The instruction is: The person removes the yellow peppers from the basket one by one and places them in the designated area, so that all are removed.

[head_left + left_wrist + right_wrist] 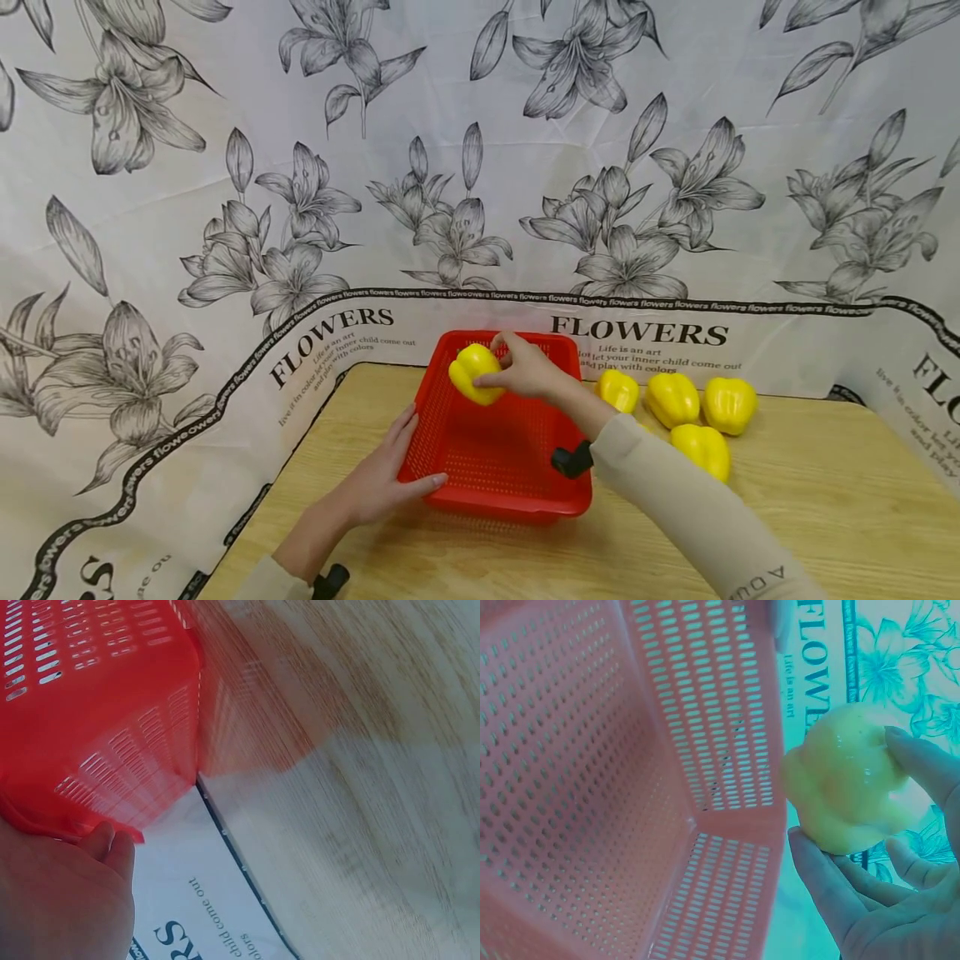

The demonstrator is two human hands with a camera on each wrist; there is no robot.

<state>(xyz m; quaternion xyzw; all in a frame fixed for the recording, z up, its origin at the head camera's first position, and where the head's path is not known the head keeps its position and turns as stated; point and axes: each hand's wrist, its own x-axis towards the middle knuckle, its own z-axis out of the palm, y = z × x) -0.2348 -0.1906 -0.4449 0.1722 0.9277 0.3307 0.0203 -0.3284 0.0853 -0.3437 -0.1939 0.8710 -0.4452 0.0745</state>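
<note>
My right hand (525, 367) pinches a yellow bell pepper (474, 375) between thumb and fingers, over the far part of a red plastic basket (495, 505). In the right wrist view the bell pepper (847, 776) is beside the basket's perforated wall (705, 712), with fingertips on both its sides. My left hand (382, 479) grips the basket at its near left corner, thumb over the rim and fingers along the left side. In the left wrist view, fingers (120, 855) bend over the basket rim; the thumb is out of sight.
Several yellow bell peppers (730, 406) sit on the wooden table (817, 483) right of the basket, one mostly hidden behind the right forearm. A white flower-printed cloth (480, 167) hangs behind the table and along its left and right sides.
</note>
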